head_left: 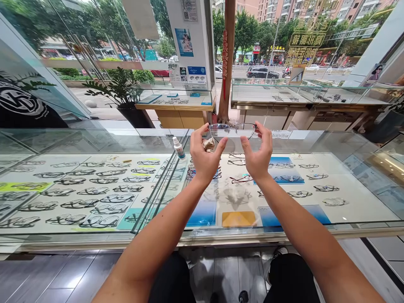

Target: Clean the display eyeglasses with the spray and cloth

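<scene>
A pair of thin-framed eyeglasses (232,127) is raised above the glass counter, lenses facing away from me. My left hand (204,153) is closed on its left side, fingertips at the frame's outer edge. At the opposite side my right hand (258,153) pinches the other outer edge, thumb pointing up below the lens. A crumpled light cloth (208,144) shows by my left palm; whether that hand holds it or it lies behind on the counter, I cannot tell. To the left of my left hand, a small white bottle (178,148) stands on the glass.
Beneath the glass top of the display counter (230,240) lie rows of eyeglasses (104,180), blue sheets (202,212) and an orange-yellow case (239,219). A wooden post (226,63), a potted plant (126,103) and more showcases (303,94) stand beyond it, before the windows.
</scene>
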Demonstrator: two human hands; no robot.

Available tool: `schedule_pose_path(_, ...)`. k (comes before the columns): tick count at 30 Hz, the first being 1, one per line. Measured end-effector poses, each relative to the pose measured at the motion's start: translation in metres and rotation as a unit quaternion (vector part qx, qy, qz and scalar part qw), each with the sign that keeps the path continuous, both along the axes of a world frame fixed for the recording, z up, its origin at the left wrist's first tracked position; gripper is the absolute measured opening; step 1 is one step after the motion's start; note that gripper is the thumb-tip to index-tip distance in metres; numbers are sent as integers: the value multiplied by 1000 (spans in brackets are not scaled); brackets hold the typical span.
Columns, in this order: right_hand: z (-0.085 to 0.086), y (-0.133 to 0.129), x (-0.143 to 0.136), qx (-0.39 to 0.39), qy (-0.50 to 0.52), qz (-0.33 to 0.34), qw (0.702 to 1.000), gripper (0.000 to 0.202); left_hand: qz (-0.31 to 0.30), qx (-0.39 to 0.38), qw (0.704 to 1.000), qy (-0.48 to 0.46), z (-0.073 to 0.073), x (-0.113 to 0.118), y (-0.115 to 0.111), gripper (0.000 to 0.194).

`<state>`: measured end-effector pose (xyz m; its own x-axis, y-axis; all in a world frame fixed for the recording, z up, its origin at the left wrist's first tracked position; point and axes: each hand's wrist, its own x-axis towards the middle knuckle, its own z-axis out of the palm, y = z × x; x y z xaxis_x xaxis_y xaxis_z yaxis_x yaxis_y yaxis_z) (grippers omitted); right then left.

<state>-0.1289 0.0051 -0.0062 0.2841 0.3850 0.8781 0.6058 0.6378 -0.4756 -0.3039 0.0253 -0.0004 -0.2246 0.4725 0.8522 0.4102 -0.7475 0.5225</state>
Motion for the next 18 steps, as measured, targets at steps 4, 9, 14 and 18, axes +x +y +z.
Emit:
schedule_pose_path(4, 0, 0, 0, -10, 1, 2, 1000, 58, 8, 0, 1000, -5, 0, 0, 1, 64)
schedule_pose_path(9, 1, -1, -1, -6, -5, -21, 1000, 56, 7, 4, 1000, 0, 0, -1, 3, 60)
schedule_pose_path(14, 1, -1, -1, -3, -2, -15, 1000, 56, 5, 5, 1000, -2, 0, -2, 3, 59)
schedule_pose_path(18, 1, -1, -1, 1, -4, -11, 1000, 56, 2, -3, 1000, -3, 0, -2, 2, 62)
